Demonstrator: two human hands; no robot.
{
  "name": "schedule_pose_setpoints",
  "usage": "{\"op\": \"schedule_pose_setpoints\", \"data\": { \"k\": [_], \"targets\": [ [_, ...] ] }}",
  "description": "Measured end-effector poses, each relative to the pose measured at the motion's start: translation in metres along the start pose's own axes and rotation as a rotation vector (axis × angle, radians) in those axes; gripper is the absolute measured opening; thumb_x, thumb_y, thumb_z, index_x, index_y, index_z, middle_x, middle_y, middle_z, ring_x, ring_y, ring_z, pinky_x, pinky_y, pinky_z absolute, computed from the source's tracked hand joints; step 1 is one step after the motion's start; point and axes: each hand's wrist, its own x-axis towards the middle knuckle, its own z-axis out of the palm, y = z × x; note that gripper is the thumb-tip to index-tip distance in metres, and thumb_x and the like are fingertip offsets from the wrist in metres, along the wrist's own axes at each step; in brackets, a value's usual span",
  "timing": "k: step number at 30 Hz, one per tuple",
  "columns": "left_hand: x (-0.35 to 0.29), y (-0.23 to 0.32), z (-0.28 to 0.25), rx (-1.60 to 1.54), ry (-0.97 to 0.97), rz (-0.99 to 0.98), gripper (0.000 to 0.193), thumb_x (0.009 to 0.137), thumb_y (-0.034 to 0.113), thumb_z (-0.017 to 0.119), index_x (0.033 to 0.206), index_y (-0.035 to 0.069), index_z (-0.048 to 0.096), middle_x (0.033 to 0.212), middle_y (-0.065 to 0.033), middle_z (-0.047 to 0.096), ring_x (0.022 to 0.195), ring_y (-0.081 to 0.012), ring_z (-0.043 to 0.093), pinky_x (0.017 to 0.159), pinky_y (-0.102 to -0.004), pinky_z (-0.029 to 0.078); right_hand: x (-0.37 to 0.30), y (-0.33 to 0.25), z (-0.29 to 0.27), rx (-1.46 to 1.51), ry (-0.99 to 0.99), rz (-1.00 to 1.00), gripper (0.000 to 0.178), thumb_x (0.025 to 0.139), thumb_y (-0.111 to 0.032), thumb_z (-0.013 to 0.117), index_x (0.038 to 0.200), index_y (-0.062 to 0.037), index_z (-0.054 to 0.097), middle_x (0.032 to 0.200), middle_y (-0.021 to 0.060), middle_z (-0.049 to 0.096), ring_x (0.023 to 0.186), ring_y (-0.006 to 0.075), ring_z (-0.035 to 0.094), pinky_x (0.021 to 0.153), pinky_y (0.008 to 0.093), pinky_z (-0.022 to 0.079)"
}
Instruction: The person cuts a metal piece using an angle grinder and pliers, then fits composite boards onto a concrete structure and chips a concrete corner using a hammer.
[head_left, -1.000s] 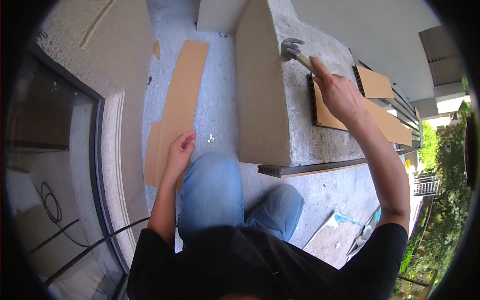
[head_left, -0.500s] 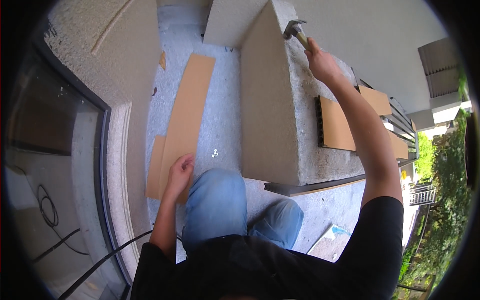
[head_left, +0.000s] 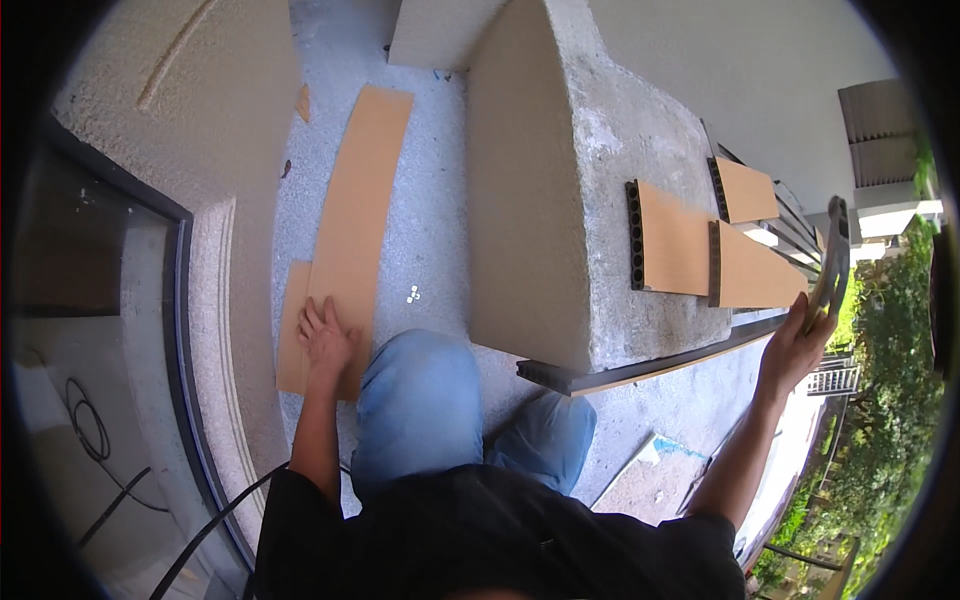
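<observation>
My left hand (head_left: 328, 338) lies with spread fingers on the near end of a long tan board (head_left: 362, 190), beside a shorter tan board (head_left: 292, 345) that lies partly under or against its left edge. Out at the far right, my right hand (head_left: 797, 345) is closed round a hammer (head_left: 836, 240), held up with its head end pointing away from me. The hammer is seen at a steep angle, so its claw is hard to make out. Small white pieces (head_left: 413, 294) lie on the floor right of the long board.
A concrete ledge (head_left: 640, 130) stands ahead to the right, bearing tan hollow-core boards (head_left: 672, 240). Another dark-edged board (head_left: 560, 378) lies along its base. A glass door frame (head_left: 185, 290) and a black cable (head_left: 215, 515) are at left. A stained panel (head_left: 650, 480) lies near right.
My right hand has swung the hammer from above the ledge's far end out to the right and nearer. My left hand has gone from curled at the long board's edge to spread on top.
</observation>
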Motion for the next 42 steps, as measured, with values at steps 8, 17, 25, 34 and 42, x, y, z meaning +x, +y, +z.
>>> {"op": "schedule_pose_setpoints", "data": {
  "k": [8,17,25,34,42],
  "targets": [
    [0.05,0.048,-0.013,0.098,-0.139,-0.19,0.113,0.078,0.059,0.08,0.166,0.019,0.021,0.168,-0.0279,0.011,0.149,-0.053,0.02,0.118,-0.0679,0.021,-0.245,0.236,-0.021,-0.159,-0.153,0.382,0.069,0.101,-0.034,0.067,0.151,0.0028,0.036,0.126,0.0343,0.065,0.113,0.0487,0.067,0.09,0.0537,0.055],
    [0.051,0.044,-0.022,0.065,-0.191,-0.236,0.134,0.068,0.079,0.08,0.168,0.028,0.007,0.163,-0.0305,0.019,0.147,-0.0523,0.027,0.118,-0.065,0.025,-0.522,0.331,0.087,0.116,-1.148,1.212,0.031,0.088,-0.027,0.077,0.08,-0.0009,0.062,0.063,0.007,0.059,0.051,0.0214,0.059,0.045,0.0379,0.048],
    [0.094,0.015,-0.023,0.097,-0.142,-0.223,0.137,0.062,0.079,0.083,0.161,0.006,0.022,0.148,-0.0309,0.043,0.14,-0.0464,0.042,0.118,-0.0507,0.035,-0.52,0.333,0.123,-0.198,-1.382,0.585,0.062,0.095,-0.04,0.066,0.132,0.0098,0.063,0.115,0.0289,0.073,0.116,0.0409,0.068,0.097,0.0444,0.053],
    [0.122,-0.011,-0.017,-0.117,-0.192,-0.246,0.099,0.077,0.07,0.078,0.13,-0.013,0.062,0.136,-0.0331,0.061,0.136,-0.0449,0.049,0.109,-0.0464,0.048,-0.443,0.204,0.143,0.247,-1.076,0.756,0.08,0.102,-0.061,0.051,0.123,0.0161,0.059,0.117,0.0374,0.066,0.113,0.0462,0.065,0.099,0.047,0.05],
    [0.105,-0.001,0.007,-0.505,-0.086,-0.272,0.082,0.092,0.063,0.064,0.129,-0.01,0.064,0.139,-0.0313,0.061,0.128,-0.0471,0.059,0.112,-0.0477,0.045,-0.444,0.179,0.138,0.202,-1.074,0.53,0.095,0.1,-0.065,0.051,0.139,0.0208,0.043,0.138,0.0473,0.05,0.134,0.0568,0.049,0.115,0.05,0.039]
  ]
}}
